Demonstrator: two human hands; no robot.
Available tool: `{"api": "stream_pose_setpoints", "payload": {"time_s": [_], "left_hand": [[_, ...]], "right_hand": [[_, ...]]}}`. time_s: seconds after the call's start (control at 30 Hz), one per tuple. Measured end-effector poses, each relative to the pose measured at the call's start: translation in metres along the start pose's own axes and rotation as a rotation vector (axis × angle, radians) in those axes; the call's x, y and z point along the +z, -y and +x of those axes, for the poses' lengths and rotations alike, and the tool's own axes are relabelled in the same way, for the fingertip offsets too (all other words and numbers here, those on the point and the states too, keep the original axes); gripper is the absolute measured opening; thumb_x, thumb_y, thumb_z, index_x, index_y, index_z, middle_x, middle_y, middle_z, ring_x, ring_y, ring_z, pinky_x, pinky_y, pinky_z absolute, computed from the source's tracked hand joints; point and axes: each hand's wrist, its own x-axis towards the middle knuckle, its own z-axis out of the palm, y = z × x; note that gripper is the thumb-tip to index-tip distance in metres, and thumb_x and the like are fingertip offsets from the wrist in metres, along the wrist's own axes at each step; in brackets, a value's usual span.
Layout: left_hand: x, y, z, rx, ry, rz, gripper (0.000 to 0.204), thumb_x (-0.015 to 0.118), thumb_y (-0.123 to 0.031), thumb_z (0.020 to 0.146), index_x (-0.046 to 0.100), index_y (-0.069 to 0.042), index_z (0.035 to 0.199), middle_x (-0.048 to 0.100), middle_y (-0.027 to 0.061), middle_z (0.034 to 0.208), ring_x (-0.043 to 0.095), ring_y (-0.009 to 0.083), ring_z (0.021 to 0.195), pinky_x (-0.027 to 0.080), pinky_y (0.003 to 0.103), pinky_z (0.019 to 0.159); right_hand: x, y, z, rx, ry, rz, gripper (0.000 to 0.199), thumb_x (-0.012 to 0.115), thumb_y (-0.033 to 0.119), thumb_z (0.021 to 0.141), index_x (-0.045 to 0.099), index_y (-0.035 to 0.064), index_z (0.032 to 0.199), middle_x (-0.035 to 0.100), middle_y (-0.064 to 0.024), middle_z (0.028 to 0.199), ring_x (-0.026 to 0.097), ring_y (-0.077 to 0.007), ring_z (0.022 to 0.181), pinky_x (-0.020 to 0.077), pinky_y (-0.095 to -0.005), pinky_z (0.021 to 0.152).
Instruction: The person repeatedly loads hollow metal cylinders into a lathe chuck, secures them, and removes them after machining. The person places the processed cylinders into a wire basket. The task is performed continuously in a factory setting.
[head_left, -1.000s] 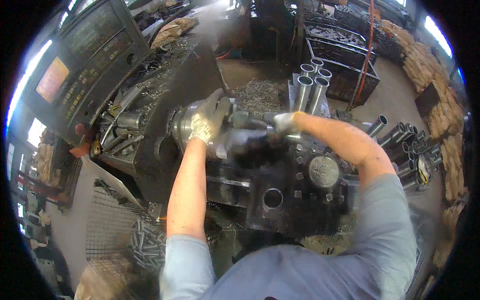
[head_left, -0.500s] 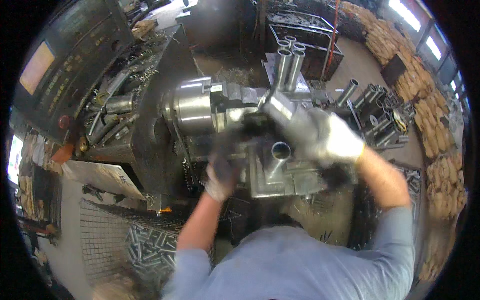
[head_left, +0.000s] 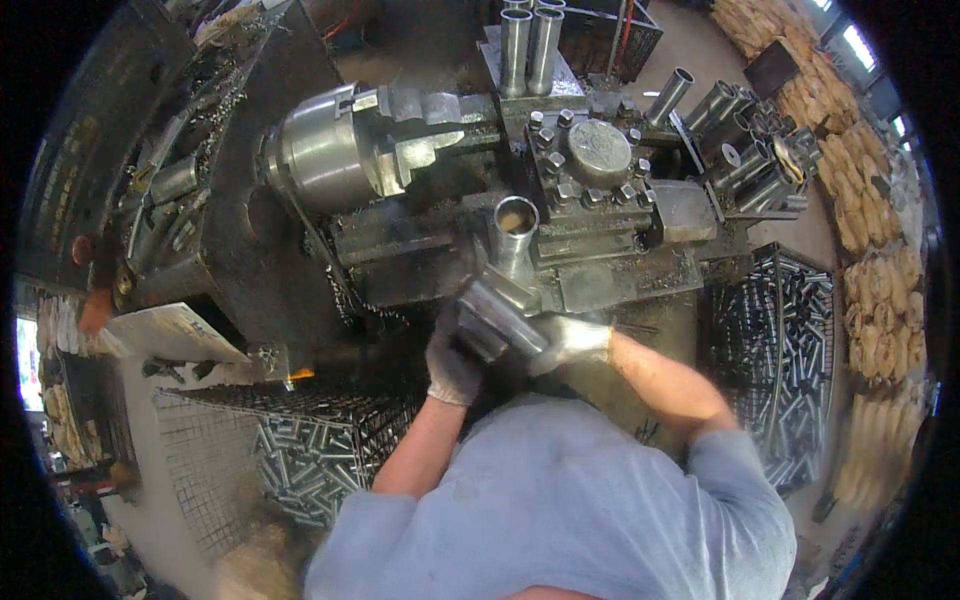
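Both my gloved hands are close to my body, in front of the lathe. My left hand [head_left: 455, 355], in a dark-stained glove, is wrapped round a tilted metal tube [head_left: 498, 318]. My right hand [head_left: 573, 342], in a whiter glove, grips the tube's lower right end. Its fingers are partly hidden behind the tube. Just beyond my hands an upright metal tube [head_left: 515, 240] stands on the lathe carriage. The lathe chuck [head_left: 325, 150], with its stepped jaws, is farther off to the left. To the right sits the bolted tool post [head_left: 598, 160].
More tubes [head_left: 530, 55] stand on a plate at the back, and a cluster of tubes [head_left: 745, 160] leans at the right. Wire baskets hold short metal pieces at the lower left [head_left: 305, 470] and right [head_left: 795, 350]. A pale board [head_left: 175, 335] juts out at the left.
Both hands have drawn back from the chuck and tool post toward my body. The right hand has moved left and down, and the hands now meet on the tube. My view has shifted.
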Motion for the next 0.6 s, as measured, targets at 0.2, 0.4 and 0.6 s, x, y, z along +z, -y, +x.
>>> {"api": "stream_pose_setpoints", "payload": {"time_s": [0.2,0.4,0.6], "left_hand": [[0.013,-0.023,-0.02,-0.204,-0.059,-0.2,0.039,0.059,-0.032,0.104,0.06,-0.005,0.133,0.07,0.0098,0.119,0.068,0.0307,0.106,0.057,0.045,0.093],[0.083,-0.026,0.051,1.008,-0.102,1.529,0.062,0.089,-0.029,0.08,0.06,-0.002,0.128,0.074,0.0139,0.111,0.073,0.03,0.097,0.059,0.041,0.084],[0.073,-0.054,0.096,0.826,-0.022,1.267,0.065,0.092,-0.033,0.076,0.062,-0.004,0.126,0.072,0.0145,0.12,0.074,0.0297,0.101,0.058,0.04,0.089]], "right_hand": [[-0.039,0.059,-0.059,-0.191,-0.392,-0.397,0.046,0.081,0.018,0.073,0.068,0.0023,0.114,0.072,-0.0109,0.09,0.067,-0.025,0.077,0.0556,-0.0359,0.074],[-0.068,0.035,-0.063,-0.166,-0.79,-0.228,0.039,0.088,0.021,0.076,0.067,0.0065,0.105,0.071,-0.0074,0.086,0.068,-0.0235,0.076,0.0576,-0.0387,0.077],[-0.049,0.019,-0.079,0.317,-0.761,-0.716,0.034,0.078,0.03,0.082,0.073,0.0096,0.109,0.076,-0.0182,0.098,0.075,-0.0334,0.086,0.0601,-0.0436,0.077]]}}
